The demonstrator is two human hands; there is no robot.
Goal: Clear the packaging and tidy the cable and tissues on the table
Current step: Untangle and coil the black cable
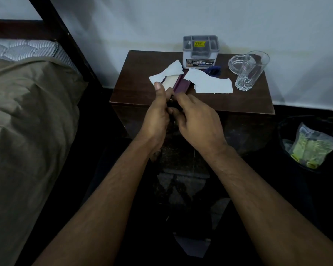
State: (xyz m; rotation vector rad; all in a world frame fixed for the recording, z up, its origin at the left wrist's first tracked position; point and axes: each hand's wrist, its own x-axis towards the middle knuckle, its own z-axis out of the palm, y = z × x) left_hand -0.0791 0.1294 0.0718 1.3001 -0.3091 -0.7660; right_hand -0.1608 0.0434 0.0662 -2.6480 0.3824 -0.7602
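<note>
Both hands meet at frame centre: left hand (158,114) and right hand (196,118) w/ fingers curled round a small dark item (171,104), mostly hidden, maybe cable. Tissues (210,82) lie behind on the table (238,100); packaging (313,144) in the bin, right edge.

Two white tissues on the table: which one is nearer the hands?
The left tissue, draped over the cream-and-maroon box, right beside the left hand's thumb. The other tissue lies flat further right, toward the drinking glass.

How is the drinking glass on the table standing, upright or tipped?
Tipped. The glass leans with its rim over the ashtray, its base on the table.
</note>
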